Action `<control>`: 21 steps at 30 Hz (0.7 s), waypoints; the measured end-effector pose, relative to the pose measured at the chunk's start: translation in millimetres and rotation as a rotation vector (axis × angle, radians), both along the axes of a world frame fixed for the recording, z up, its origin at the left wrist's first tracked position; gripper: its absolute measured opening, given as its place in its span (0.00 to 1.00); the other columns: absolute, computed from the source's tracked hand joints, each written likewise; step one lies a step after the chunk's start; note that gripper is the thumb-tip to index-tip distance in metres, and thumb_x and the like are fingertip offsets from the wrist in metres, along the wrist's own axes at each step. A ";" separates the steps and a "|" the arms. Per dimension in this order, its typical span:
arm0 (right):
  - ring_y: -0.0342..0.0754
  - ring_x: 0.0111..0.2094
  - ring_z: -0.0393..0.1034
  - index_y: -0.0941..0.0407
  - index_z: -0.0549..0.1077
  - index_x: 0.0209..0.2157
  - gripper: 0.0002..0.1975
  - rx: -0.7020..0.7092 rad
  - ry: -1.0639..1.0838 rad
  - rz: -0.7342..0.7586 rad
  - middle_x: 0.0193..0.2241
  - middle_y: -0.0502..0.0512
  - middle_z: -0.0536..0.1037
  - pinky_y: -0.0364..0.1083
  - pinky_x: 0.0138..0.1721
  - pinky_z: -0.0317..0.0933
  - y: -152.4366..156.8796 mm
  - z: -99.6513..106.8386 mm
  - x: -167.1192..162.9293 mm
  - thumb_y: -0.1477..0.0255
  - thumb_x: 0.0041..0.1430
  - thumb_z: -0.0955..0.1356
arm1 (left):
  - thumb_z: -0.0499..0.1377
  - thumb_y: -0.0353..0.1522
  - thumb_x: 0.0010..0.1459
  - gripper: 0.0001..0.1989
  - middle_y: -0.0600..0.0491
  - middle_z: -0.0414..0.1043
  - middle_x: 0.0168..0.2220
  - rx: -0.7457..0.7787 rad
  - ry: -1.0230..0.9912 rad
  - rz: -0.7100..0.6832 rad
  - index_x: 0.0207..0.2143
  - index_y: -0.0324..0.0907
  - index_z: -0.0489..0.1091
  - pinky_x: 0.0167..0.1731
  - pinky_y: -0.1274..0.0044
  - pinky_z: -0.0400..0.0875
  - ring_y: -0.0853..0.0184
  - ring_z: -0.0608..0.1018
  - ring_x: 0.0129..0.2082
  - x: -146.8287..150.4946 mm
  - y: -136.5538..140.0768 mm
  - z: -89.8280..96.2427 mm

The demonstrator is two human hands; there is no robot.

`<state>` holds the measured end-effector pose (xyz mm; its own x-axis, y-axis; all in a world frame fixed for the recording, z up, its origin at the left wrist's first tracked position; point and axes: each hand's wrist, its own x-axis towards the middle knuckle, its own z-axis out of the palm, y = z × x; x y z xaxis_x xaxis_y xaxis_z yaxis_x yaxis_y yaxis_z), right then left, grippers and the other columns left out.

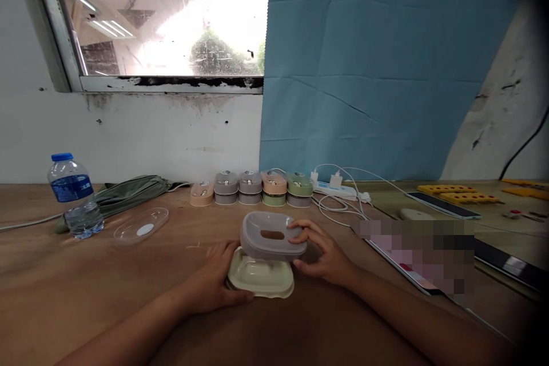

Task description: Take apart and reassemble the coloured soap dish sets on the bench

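My right hand [326, 253] grips the right end of a greyish-lilac oval plastic dish [257, 229] with a slot in its middle. This slotted dish is tilted and held over the back part of a cream-coloured rounded dish [262, 281]. Whether the two touch is hard to tell. At the left, my left hand [218, 280] is closed around the edge of the cream dish, thumb along its front corner. The cream dish sits low over the wooden table, its underside hidden. A clear oval lid [128, 230] with a white oval patch lies to the left.
Several lidded oval boxes [249, 187] in grey, peach and green line the wall. A water bottle [76, 197] and green cloth bag [132, 191] stand left. A power strip [337, 190] with cables, a partly blurred tablet-like device [414, 275] and yellow racks [458, 193] lie right.
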<state>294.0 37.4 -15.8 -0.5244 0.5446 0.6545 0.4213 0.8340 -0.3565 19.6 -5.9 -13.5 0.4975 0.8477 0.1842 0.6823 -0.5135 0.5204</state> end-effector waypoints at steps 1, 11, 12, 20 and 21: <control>0.52 0.47 0.61 0.56 0.67 0.33 0.12 -0.029 -0.037 0.032 0.45 0.60 0.64 0.50 0.46 0.57 -0.7 -1.8 -0.7 0.69 0.45 0.69 | 0.59 0.47 0.41 0.41 0.46 0.54 0.53 0.000 -0.029 -0.017 0.55 0.43 0.49 0.51 0.66 0.53 0.55 0.58 0.52 2.0 0.7 -1.5; 0.53 0.54 0.53 0.52 0.65 0.43 0.20 -0.233 -0.323 0.091 0.53 0.57 0.55 0.50 0.51 0.52 -10.2 4.1 -2.3 0.63 0.48 0.67 | 0.64 0.43 0.35 0.52 0.44 0.48 0.58 -0.109 -0.130 0.028 0.59 0.41 0.39 0.54 0.61 0.46 0.51 0.50 0.57 -16.4 15.3 -10.2; 0.53 0.54 0.52 0.52 0.65 0.44 0.21 -0.227 -0.343 0.095 0.54 0.57 0.55 0.49 0.51 0.51 -11.1 4.8 -2.2 0.62 0.47 0.67 | 0.64 0.42 0.36 0.51 0.44 0.48 0.58 -0.116 -0.133 0.035 0.58 0.41 0.39 0.54 0.61 0.47 0.51 0.50 0.57 -17.2 16.4 -11.1; 0.52 0.52 0.56 0.51 0.66 0.46 0.23 -0.112 -0.430 0.092 0.53 0.57 0.57 0.49 0.50 0.53 -17.4 7.4 -4.4 0.66 0.45 0.68 | 0.62 0.37 0.41 0.41 0.47 0.53 0.54 -0.010 -0.165 -0.071 0.56 0.45 0.46 0.53 0.66 0.53 0.58 0.58 0.54 -15.6 14.0 -7.9; 0.52 0.51 0.56 0.50 0.66 0.46 0.22 -0.097 -0.437 0.096 0.52 0.56 0.58 0.49 0.50 0.54 -17.5 7.8 -4.6 0.67 0.46 0.68 | 0.61 0.37 0.42 0.39 0.48 0.52 0.54 0.006 -0.147 -0.098 0.55 0.46 0.47 0.53 0.67 0.53 0.59 0.58 0.54 -15.1 12.6 -6.1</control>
<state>289.3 19.8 -8.1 -0.7910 0.5284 0.3084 0.4724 0.8478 -0.2409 4.5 6.7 -19.7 0.5451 0.7949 0.2664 0.5453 -0.5775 0.6075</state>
